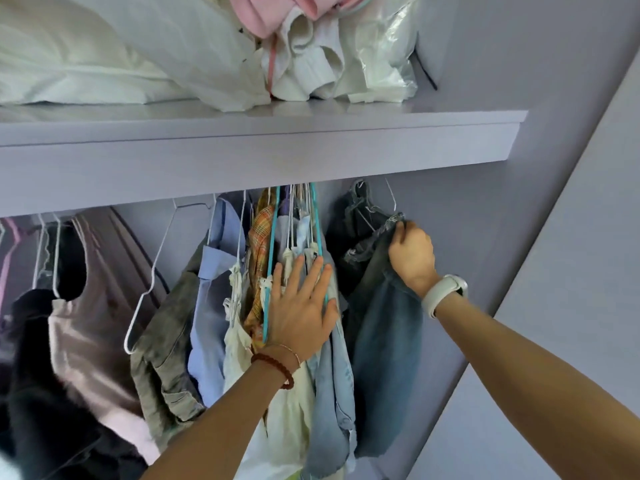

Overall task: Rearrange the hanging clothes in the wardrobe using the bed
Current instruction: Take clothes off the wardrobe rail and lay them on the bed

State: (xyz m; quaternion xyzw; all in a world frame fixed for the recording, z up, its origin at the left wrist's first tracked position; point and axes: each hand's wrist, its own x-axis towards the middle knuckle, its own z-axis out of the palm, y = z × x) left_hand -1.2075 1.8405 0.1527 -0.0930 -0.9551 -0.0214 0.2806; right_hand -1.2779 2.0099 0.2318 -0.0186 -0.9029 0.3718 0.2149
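Note:
Clothes hang close together under a lilac wardrobe shelf (263, 133). My left hand (301, 303) lies flat with straight fingers against a packed bunch of hangers, on a teal hanger (272, 258) and pale cream tops (239, 341). My right hand (412, 254) grips the waist of blue denim jeans (384, 341) that hang at the far right on a white wire hanger (391, 197). A light blue shirt (207, 306), an orange plaid garment (258, 237) and an olive garment (162, 358) hang to the left. The rail is hidden behind the shelf.
A bare white wire hanger (145, 292) hangs left of the olive garment. Further left hang a pale pink top (86, 323) and a black garment (34, 375). On the shelf lie a white pillow (86, 64) and bundled white and pink fabric (304, 46). The wardrobe side wall (485, 202) is at right.

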